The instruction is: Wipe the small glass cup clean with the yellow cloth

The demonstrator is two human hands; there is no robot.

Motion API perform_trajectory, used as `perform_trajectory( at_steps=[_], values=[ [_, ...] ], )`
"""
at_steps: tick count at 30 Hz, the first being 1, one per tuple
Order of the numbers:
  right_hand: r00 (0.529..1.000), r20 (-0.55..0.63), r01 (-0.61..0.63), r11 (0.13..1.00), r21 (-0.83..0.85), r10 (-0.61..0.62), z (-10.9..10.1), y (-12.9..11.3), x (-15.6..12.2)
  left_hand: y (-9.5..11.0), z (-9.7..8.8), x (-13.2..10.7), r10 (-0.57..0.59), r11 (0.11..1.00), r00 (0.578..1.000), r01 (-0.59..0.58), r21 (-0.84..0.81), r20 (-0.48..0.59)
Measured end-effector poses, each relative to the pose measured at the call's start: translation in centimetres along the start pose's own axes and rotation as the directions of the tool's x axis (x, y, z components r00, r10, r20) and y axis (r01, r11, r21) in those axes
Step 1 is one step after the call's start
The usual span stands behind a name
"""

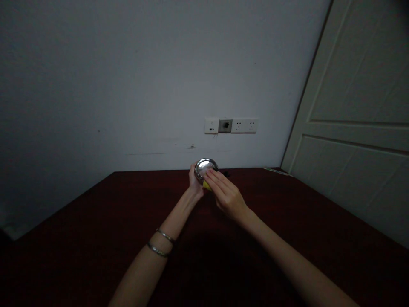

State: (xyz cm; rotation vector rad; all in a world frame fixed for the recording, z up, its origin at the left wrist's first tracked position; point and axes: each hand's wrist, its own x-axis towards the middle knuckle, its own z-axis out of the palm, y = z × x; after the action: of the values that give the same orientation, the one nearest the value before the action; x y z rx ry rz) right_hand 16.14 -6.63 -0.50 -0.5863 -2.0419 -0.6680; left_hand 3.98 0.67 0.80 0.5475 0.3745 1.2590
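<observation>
A small round, shiny metal dish (204,164) with a bright rim is held up near the table's far edge. My left hand (194,181) grips it from the left side and from below; most of its fingers are hidden behind the metal. My right hand (228,196) lies over the dish's lower right part, fingers together and fingertips on the shiny surface. Beneath those fingers a bit of something yellow (206,186) shows against the rim; whether it is a sponge or a cloth I cannot tell. Two bangles (161,243) circle my left forearm.
The dark red tabletop (128,213) reaches back to a pale wall (143,85). Sockets and switches (230,125) are set in the wall behind my hands. At the right stands a panelled door (354,106), with a thin flat strip (277,172) near its base. A small dark thing (226,174) lies behind my right hand.
</observation>
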Motion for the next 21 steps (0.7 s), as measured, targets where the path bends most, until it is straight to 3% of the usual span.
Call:
perform_trajectory(
  at_steps=[2,6,8,13,18,21],
  values=[
    [0.999,0.044,0.021,1.000,0.020,-0.021,0.1,-0.8,0.0,0.1,0.3,0.1,0.013,1.000,0.998,-0.013,-0.001,-0.059],
    [0.994,0.090,0.057,0.997,0.050,-0.062,-0.3,-1.2,0.2,0.3,0.2,0.1,-0.008,0.999,0.998,0.011,0.050,-0.057],
    [0.998,0.049,0.037,0.999,0.035,-0.038,-0.8,-0.5,0.4,0.1,-0.2,0.0,-0.002,0.997,1.000,0.004,0.081,-0.018],
    [0.997,-0.032,-0.072,0.997,-0.030,0.071,-1.6,2.1,1.3,-0.2,-1.1,-0.3,-0.205,0.952,0.975,0.179,0.248,0.086],
    [0.998,-0.004,-0.060,0.996,-0.063,0.060,-1.3,3.1,2.3,-0.3,-1.1,-0.3,-0.205,0.946,0.974,0.173,0.276,0.095],
    [0.994,-0.059,-0.100,0.993,-0.068,0.096,-1.5,4.2,2.8,-0.2,-1.1,-0.4,-0.194,0.948,0.969,0.145,0.284,0.151]
  ],
)
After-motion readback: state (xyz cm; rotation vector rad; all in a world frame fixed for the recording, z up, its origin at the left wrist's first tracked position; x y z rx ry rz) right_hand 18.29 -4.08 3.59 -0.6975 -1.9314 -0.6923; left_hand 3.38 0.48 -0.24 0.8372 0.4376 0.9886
